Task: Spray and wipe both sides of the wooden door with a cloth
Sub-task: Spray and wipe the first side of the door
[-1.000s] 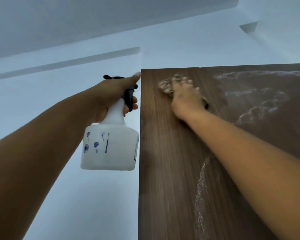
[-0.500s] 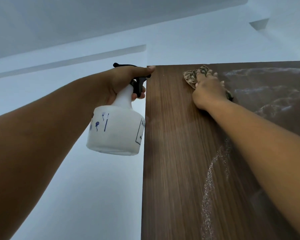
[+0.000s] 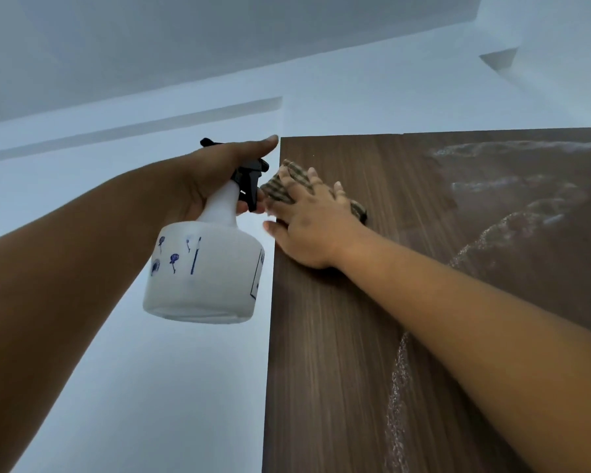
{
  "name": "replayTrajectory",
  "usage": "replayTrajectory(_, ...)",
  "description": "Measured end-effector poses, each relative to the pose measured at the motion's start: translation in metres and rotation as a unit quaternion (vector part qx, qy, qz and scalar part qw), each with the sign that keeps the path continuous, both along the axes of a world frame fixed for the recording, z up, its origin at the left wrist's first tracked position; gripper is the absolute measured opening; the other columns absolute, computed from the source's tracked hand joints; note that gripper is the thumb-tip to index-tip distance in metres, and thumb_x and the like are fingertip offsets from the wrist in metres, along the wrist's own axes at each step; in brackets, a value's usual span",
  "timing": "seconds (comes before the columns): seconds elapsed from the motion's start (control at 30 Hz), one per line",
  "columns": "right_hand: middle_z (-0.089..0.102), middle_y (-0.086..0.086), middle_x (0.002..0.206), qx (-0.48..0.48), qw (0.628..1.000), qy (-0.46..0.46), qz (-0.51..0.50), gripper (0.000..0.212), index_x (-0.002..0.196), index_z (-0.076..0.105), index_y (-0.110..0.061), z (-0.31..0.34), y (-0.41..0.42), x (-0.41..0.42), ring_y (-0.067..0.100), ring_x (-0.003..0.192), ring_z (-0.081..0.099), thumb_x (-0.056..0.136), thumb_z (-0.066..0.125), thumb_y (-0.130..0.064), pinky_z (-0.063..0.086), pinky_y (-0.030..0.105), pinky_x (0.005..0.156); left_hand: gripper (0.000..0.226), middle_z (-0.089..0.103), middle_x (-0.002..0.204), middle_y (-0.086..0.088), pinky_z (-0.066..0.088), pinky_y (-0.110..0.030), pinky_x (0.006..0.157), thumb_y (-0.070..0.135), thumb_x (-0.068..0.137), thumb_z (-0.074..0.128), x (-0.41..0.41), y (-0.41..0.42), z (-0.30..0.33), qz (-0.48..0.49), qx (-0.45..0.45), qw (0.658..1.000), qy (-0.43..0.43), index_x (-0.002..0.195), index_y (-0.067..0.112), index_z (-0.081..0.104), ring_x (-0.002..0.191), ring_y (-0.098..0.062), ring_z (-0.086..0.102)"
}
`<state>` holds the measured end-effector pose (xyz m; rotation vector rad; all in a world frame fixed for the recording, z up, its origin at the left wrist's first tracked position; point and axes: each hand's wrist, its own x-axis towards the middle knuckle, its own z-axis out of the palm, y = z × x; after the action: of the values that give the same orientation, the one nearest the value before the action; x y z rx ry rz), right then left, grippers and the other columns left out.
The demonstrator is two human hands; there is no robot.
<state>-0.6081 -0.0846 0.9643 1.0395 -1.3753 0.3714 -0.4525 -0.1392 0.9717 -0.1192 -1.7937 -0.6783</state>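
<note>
Half a second ago the cloth point(image 3: 289, 186) was nearer mid-door point(image 3: 338, 336); now the right hand point(image 3: 313, 227), fingers spread flat, presses it at the top left edge, suds remaining rightward, while the left hand point(image 3: 212, 179) grips the bottle point(image 3: 205, 274).

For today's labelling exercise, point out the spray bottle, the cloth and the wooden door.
spray bottle point(image 3: 207, 278), head view, on its white body.
cloth point(image 3: 296, 174), head view, on the checked patch above the fingers.
wooden door point(image 3: 338, 370), head view, on its bare brown face.
</note>
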Motion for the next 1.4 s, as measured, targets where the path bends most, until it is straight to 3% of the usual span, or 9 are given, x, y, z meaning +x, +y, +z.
replayTrajectory(0.1, -0.009, -0.005, 0.164, -0.019, 0.999, -0.024, -0.016, 0.050, 0.152, 0.014, -0.047, 0.039, 0.014, -0.006, 0.031, 0.150, -0.009, 0.103, 0.022, -0.052, -0.004, 0.060, 0.117, 0.045, 0.063, 0.069, -0.012, 0.042, -0.017, 0.037, 0.053, 0.090, 0.063, -0.002, 0.000, -0.003, -0.014, 0.009, 1.000, 0.024, 0.104, 0.011, 0.058, 0.051, -0.019, 0.066)
replayTrajectory(0.33, -0.009, 0.012, 0.164, -0.171, 0.960, -0.218, -0.031, 0.062, 0.157, 0.006, -0.029, 0.100, 0.057, -0.039, 0.040, 0.148, -0.011, 0.102, 0.024, -0.051, -0.003, 0.061, 0.117, 0.049, 0.064, 0.069, -0.010, 0.044, -0.017, 0.039, 0.056, 0.089, 0.064, 0.007, 0.004, -0.006, -0.013, 0.005, 0.999, 0.051, 0.110, 0.012, 0.059, 0.056, -0.019, 0.069)
replayTrajectory(0.43, -0.006, 0.014, 0.163, -0.183, 0.969, -0.164, -0.038, 0.064, 0.157, 0.006, -0.023, 0.090, 0.022, -0.016, 0.041, 0.148, -0.008, 0.101, 0.024, -0.048, -0.002, 0.061, 0.118, 0.048, 0.065, 0.067, -0.009, 0.043, -0.018, 0.039, 0.056, 0.089, 0.063, 0.012, 0.007, -0.005, -0.022, 0.009, 0.998, 0.062, 0.107, 0.012, 0.059, 0.054, -0.018, 0.069)
replayTrajectory(0.63, -0.004, 0.003, 0.165, -0.067, 0.996, -0.013, -0.051, 0.052, 0.155, 0.023, -0.029, 0.100, -0.027, 0.022, 0.033, 0.150, -0.006, 0.103, 0.023, -0.037, 0.002, 0.059, 0.118, 0.047, 0.064, 0.062, -0.009, 0.043, -0.018, 0.037, 0.055, 0.089, 0.064, 0.013, 0.006, -0.014, -0.019, 0.010, 0.997, 0.070, 0.101, 0.011, 0.059, 0.053, -0.018, 0.068)
replayTrajectory(0.83, -0.001, -0.001, 0.165, -0.068, 0.997, -0.036, -0.015, 0.052, 0.156, 0.014, -0.035, 0.121, -0.005, 0.009, 0.026, 0.151, -0.002, 0.105, 0.018, -0.042, 0.005, 0.058, 0.119, 0.052, 0.066, 0.064, -0.009, 0.043, -0.017, 0.039, 0.058, 0.087, 0.064, 0.017, -0.001, -0.020, -0.007, 0.021, 0.997, 0.073, 0.102, 0.009, 0.060, 0.052, -0.017, 0.068)
replayTrajectory(1.1, 0.005, 0.001, 0.165, -0.098, 0.995, -0.031, 0.003, 0.052, 0.155, 0.019, -0.032, 0.007, -0.025, 0.022, 0.030, 0.150, 0.003, 0.104, 0.019, -0.041, 0.011, 0.056, 0.115, 0.057, 0.066, 0.073, -0.009, 0.045, -0.018, 0.039, 0.059, 0.090, 0.059, 0.017, 0.000, -0.023, 0.015, 0.019, 0.997, 0.072, 0.119, 0.010, 0.060, 0.055, -0.015, 0.070)
replayTrajectory(1.23, 0.004, -0.004, 0.165, -0.040, 0.999, 0.005, 0.024, 0.047, 0.152, 0.026, -0.037, -0.071, -0.016, 0.018, 0.023, 0.151, 0.000, 0.105, 0.021, -0.038, 0.008, 0.053, 0.117, 0.057, 0.066, 0.074, -0.008, 0.046, -0.018, 0.041, 0.062, 0.091, 0.057, 0.022, 0.005, -0.032, 0.000, 0.021, 0.997, 0.075, 0.118, 0.012, 0.060, 0.056, -0.014, 0.070)
replayTrajectory(1.3, 0.002, -0.008, 0.165, -0.030, 0.998, -0.005, 0.046, 0.046, 0.151, 0.027, -0.039, -0.076, 0.000, 0.003, 0.021, 0.151, -0.004, 0.106, 0.023, -0.038, 0.001, 0.053, 0.120, 0.054, 0.066, 0.075, -0.008, 0.047, -0.017, 0.042, 0.064, 0.091, 0.055, 0.022, 0.005, -0.036, -0.002, 0.023, 0.996, 0.081, 0.111, 0.014, 0.061, 0.054, -0.012, 0.069)
replayTrajectory(1.4, 0.009, -0.003, 0.164, -0.119, 0.988, -0.099, 0.029, 0.045, 0.148, 0.037, -0.031, -0.044, 0.039, -0.032, 0.025, 0.151, 0.001, 0.105, 0.025, -0.038, -0.001, 0.054, 0.120, 0.051, 0.066, 0.075, -0.007, 0.047, -0.017, 0.043, 0.066, 0.091, 0.053, 0.017, 0.003, -0.042, -0.004, 0.024, 0.998, 0.064, 0.102, 0.018, 0.062, 0.056, -0.013, 0.070)
